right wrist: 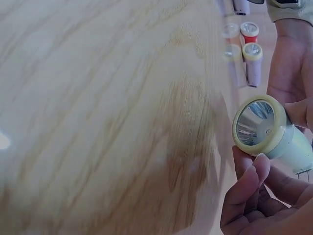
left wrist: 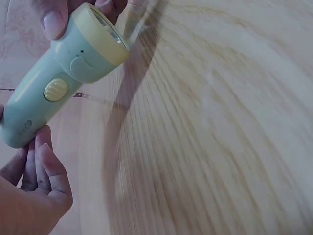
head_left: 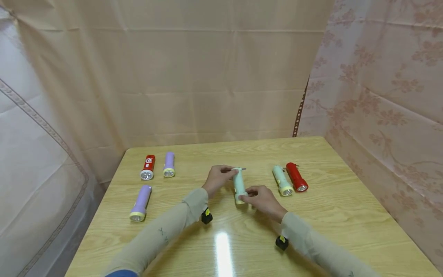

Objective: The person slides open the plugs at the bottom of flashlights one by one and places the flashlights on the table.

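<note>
A mint-green flashlight [head_left: 239, 184] with a pale yellow head is held between both hands over the middle of the table. My left hand [head_left: 219, 179] pinches its tail end, where a small strap tab sticks out. The fingers of my right hand [head_left: 263, 200] grip it near the lamp end. In the left wrist view the flashlight [left wrist: 41, 90] shows a ribbed yellow slide switch and a small animal-face design below the head. The right wrist view looks into its reflector [right wrist: 257, 122], which appears unlit.
On the left of the wooden table [head_left: 214, 154] lie a red flashlight with a white rim [head_left: 148, 167] and two purple flashlights, one farther back [head_left: 169, 164] and one nearer [head_left: 140, 203]. On the right, another mint-green flashlight [head_left: 282, 180] lies beside a red one [head_left: 296, 177].
</note>
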Demonstrator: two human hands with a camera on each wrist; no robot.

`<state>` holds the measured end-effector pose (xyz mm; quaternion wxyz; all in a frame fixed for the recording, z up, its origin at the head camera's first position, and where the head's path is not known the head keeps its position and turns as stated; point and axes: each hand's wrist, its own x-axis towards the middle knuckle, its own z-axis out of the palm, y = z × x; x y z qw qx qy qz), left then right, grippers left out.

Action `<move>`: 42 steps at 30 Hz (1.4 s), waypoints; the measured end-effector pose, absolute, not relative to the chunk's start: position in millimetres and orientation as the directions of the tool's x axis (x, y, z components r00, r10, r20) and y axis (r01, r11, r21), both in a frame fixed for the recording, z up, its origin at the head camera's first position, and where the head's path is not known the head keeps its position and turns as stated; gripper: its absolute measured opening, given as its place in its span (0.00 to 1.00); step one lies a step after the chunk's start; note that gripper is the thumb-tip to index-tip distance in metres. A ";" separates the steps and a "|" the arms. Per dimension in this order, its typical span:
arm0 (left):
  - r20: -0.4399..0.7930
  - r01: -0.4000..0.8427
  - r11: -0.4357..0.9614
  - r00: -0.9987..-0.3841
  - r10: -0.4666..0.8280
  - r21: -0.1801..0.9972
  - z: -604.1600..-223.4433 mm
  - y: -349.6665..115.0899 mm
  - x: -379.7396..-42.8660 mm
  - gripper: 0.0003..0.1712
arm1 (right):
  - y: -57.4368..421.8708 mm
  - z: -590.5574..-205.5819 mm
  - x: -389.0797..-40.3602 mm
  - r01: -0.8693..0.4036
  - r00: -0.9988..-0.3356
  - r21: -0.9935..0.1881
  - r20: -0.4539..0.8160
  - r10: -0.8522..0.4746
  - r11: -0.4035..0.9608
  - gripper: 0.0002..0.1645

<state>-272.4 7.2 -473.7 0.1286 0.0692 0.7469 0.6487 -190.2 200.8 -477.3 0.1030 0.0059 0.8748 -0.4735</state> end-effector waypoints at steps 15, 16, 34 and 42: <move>-0.142 -0.106 0.151 -0.958 0.249 0.983 -472.4 37.4 -285.4 0.23 | 225.3 -474.5 -199.3 0.105 -0.986 -0.797 -0.163 -0.044 0.595 0.29; -0.145 -0.110 0.147 -0.957 0.250 0.983 -473.2 38.7 -286.4 0.23 | 226.5 -474.4 -199.5 0.105 -0.987 -0.795 -0.159 -0.038 0.598 0.28; -0.183 -0.153 0.125 -0.943 0.278 0.980 -481.4 71.0 -298.0 0.23 | 248.6 -473.2 -198.8 0.123 -0.991 -0.737 -0.128 0.042 0.665 0.28; -0.160 -0.129 0.138 -0.957 0.240 0.982 -483.8 86.2 -299.7 0.18 | 255.0 -476.6 -198.1 0.131 -0.991 -0.738 -0.111 0.072 0.662 0.26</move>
